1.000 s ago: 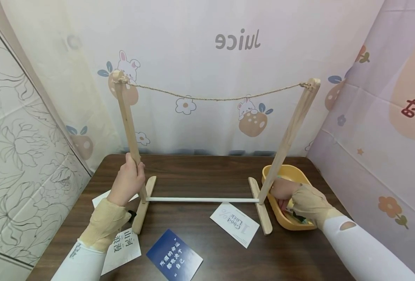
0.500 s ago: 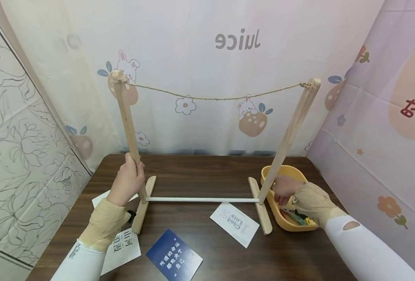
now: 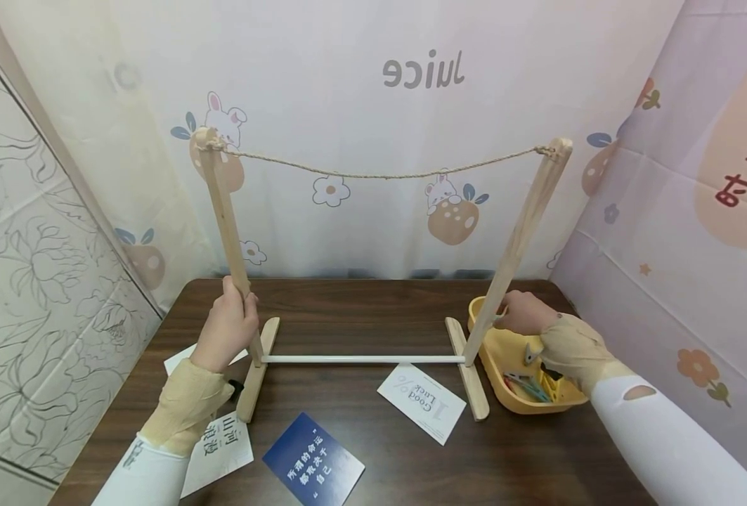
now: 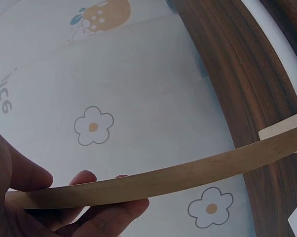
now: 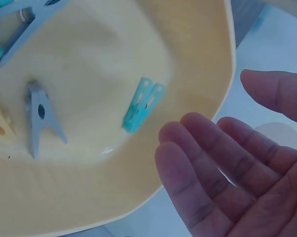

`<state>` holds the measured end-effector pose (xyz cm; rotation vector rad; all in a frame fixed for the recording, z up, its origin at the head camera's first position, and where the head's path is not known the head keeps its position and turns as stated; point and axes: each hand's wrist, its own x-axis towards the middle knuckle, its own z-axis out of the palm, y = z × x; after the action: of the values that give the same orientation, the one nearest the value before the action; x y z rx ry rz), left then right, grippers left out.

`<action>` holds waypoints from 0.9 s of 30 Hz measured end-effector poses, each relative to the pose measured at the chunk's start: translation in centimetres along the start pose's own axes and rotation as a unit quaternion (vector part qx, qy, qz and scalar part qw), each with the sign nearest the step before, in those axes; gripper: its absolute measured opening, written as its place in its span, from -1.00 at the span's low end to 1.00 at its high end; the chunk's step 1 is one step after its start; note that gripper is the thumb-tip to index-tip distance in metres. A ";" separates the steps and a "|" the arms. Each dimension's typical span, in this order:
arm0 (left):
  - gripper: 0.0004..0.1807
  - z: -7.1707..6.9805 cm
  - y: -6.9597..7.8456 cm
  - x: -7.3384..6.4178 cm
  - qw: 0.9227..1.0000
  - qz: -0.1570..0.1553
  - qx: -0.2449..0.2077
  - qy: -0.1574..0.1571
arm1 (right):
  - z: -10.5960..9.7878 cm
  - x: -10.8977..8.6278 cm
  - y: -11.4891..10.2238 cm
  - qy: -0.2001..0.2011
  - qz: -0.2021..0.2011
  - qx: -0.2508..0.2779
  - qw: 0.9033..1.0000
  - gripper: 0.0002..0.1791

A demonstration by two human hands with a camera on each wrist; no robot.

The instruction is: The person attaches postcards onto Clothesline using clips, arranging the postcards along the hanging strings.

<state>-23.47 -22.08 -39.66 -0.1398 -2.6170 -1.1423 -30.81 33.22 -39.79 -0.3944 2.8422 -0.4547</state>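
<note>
My left hand (image 3: pixel 226 327) grips the left wooden post (image 3: pixel 224 211) of a stand with a slack rope (image 3: pixel 386 176) tied between its two post tops. In the left wrist view, thumb and fingers wrap the post (image 4: pixel 198 173) from both sides. My right hand (image 3: pixel 528 313) is over the far part of a yellow basin (image 3: pixel 496 348), its fingertips partly hidden by the right post (image 3: pixel 518 242). The right wrist view shows this hand (image 5: pixel 237 173) with fingers spread, holding nothing. Near it in the basin lie a teal clothespin (image 5: pixel 142 104) and a grey one (image 5: pixel 41 116).
A white bar (image 3: pixel 363 360) joins the stand's wooden feet. On the brown table (image 3: pixel 354 309) lie a white "Good Luck" card (image 3: pixel 422 403), a blue card (image 3: pixel 314 460) and a white card with dark characters (image 3: pixel 218 453). Patterned curtains hang behind and beside the table.
My right hand has drawn up from among the clothespins toward the basin's far side, so more of the contents shows. The left hand keeps its grip on the post. The view shifted slightly.
</note>
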 end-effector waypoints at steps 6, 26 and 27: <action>-0.67 0.1 0.0 0.0 1.000 0.000 0.002 0.003 | -0.2 0.1 0.5 0.004 0.030 -0.005 1.000 -0.66; -0.67 0.2 0.1 -0.3 1.000 -0.008 -0.001 0.002 | 0.9 -1.1 2.7 -0.032 0.142 -0.044 0.988 -0.77; -0.67 0.2 0.1 -0.3 1.000 -0.007 0.000 0.003 | 0.9 -1.1 2.7 -0.032 0.143 -0.045 0.988 -0.78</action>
<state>-23.21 -21.85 -39.78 -0.1176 -2.6171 -1.1464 -30.11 35.80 -41.32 -0.0124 2.8012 -0.2529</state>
